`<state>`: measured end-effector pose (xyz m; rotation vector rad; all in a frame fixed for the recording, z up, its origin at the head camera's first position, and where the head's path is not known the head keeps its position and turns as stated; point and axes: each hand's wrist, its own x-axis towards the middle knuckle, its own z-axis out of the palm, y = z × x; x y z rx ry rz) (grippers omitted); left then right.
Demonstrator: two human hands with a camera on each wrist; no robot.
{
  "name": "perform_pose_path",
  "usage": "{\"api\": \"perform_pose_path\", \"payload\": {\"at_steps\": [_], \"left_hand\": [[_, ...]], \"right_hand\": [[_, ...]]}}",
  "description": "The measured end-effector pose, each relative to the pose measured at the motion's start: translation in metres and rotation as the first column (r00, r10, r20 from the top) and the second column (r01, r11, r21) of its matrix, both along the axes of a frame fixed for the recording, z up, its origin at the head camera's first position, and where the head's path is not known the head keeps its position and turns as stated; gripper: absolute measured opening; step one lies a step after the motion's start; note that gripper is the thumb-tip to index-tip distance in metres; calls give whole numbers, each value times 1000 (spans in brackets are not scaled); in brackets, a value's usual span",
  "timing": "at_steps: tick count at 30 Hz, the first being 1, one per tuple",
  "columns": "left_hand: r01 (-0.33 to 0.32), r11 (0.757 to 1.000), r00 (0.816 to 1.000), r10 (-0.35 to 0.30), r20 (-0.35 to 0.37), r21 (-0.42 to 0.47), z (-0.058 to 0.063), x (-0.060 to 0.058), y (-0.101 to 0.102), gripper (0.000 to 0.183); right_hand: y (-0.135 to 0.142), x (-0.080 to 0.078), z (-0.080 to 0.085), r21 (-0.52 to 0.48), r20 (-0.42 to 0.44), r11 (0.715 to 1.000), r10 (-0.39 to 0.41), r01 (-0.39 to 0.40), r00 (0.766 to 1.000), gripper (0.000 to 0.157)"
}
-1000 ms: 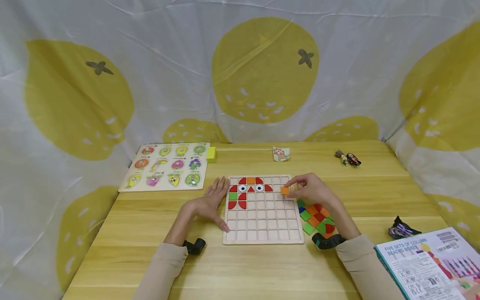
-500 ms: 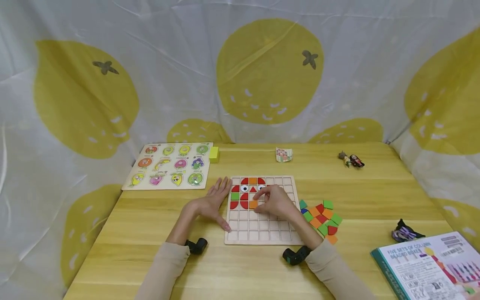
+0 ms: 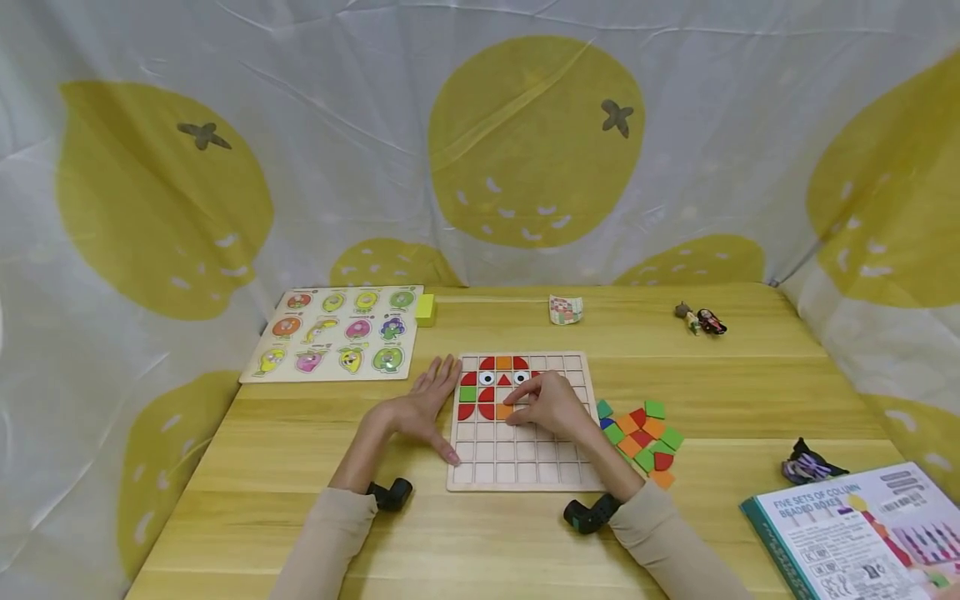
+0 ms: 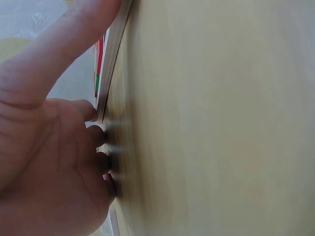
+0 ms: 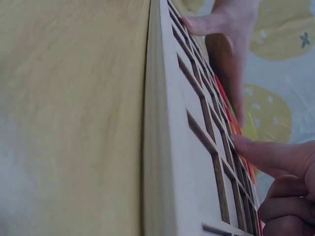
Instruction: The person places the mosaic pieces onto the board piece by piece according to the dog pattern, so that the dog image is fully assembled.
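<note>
Here, two hands, one gridded board, one pinched orange tile

Orange tile: formerly held over right side of board, now at fourth row, third column; right hand shifted left, exposing more of pile

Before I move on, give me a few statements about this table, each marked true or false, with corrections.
1. The right grip is at an orange tile on the board. True.
2. The left grip is among the loose tiles. False: it is at the board's left edge.
3. The loose tiles lie right of the board. True.
4. The box lies left of the board. False: it lies to the right.
5. A yellow block sits beside the fruit puzzle. True.
</note>
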<state>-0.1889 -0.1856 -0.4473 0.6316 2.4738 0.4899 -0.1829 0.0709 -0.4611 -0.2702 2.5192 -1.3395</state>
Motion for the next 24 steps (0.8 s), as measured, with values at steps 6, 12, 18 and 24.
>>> {"api": "perform_pose_path", "payload": {"at_steps": [6,12,18,24], "left_hand": [[-4,1000,1000,4,-4,1,0,0,-1,149],[-2,1000,1000,2,-9,7,1,0,-1,149],[-6,1000,1000,6,-10,2,3,1,-2,148],[0,1000,1000,0,-11,18,0,1,-1,148]], "right_hand": [[10,1,6,-15,9,1000,28,-28,1000,23],[75,1,22,-14,-9,1000,-24,24,1000,28],[143,7,20,44,29,998,-39,38,999,29],[177,14,15,75,142,997,-44,34,989,32]]}}
